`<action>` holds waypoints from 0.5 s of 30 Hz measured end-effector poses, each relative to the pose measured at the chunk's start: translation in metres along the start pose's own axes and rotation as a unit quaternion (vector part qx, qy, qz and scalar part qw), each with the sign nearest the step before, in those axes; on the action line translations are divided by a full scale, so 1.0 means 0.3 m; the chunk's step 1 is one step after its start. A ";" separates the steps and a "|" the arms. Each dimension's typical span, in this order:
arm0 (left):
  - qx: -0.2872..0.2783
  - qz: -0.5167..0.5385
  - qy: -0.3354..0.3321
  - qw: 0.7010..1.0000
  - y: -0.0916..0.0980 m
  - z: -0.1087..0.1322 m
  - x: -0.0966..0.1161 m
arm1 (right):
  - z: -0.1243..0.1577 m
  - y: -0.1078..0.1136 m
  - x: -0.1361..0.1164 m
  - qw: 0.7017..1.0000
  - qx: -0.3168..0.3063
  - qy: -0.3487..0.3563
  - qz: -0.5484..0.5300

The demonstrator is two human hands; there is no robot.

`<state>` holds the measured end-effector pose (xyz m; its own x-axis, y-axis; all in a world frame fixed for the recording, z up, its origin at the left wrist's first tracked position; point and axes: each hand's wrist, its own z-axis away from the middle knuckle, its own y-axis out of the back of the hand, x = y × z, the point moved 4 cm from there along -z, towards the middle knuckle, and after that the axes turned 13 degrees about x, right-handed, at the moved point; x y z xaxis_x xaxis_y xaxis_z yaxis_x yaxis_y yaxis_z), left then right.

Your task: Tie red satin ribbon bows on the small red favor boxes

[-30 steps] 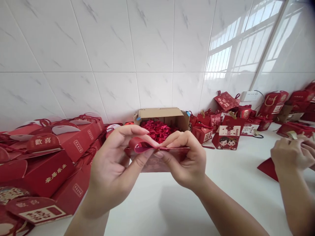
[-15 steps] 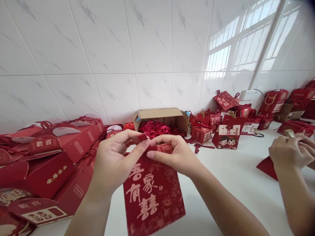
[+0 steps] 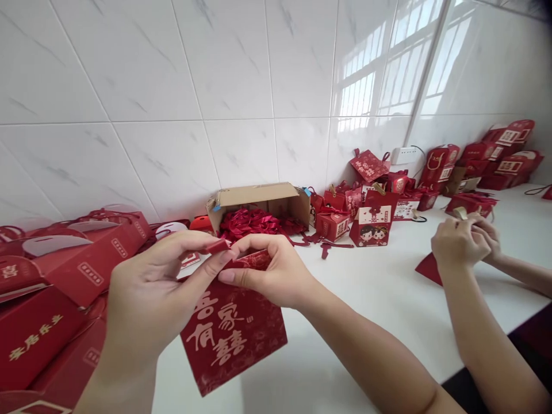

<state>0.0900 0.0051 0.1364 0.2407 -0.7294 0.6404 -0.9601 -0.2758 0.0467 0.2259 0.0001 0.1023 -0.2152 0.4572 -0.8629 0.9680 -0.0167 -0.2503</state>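
Note:
In front of me is a red gift box (image 3: 239,333) with pale lettering and a faint flower print, tilted with its top edge up. My right hand (image 3: 276,273) pinches that top edge between thumb and fingers. My left hand (image 3: 150,293) is closed on a short red ribbon (image 3: 219,246), pinched by thumb and forefinger just above the box's top. The fingertips of both hands nearly meet there. My fingers hide where the ribbon joins the box.
Stacked red boxes (image 3: 71,287) fill the left side. Behind my hands stands a cardboard box (image 3: 259,194) of red ribbons (image 3: 250,223). Small gift boxes (image 3: 374,221) stand along the wall. At right, a co-worker's hands (image 3: 461,238) hold a red piece (image 3: 428,270) over the white table (image 3: 345,322).
The view has swung right, so my hands and the box appear further left. The box tilts more. My pinch on the ribbon and the top edge looks the same.

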 end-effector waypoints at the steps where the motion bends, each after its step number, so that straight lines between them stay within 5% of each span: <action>1: -0.003 -0.009 0.001 1.000 -0.001 0.000 -0.004 | -0.002 -0.002 0.004 1.000 0.003 0.011 0.000; 7: 0.026 -0.047 -0.014 0.998 0.010 -0.014 -0.011 | 0.000 0.016 -0.009 0.992 -0.006 0.082 0.100; 11: 0.019 -0.041 -0.041 0.998 0.015 -0.030 -0.025 | 0.011 0.049 -0.068 0.936 -0.087 0.181 0.291; 15: -0.029 -0.066 -0.023 0.997 0.000 -0.038 -0.073 | -0.010 0.099 -0.062 0.902 -0.160 0.129 0.381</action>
<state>0.0830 0.0282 0.1310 0.3712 -0.7172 0.5898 -0.9257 -0.3359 0.1741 0.2591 -0.0063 0.1122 0.5245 0.6138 -0.5900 0.8188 -0.1738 0.5471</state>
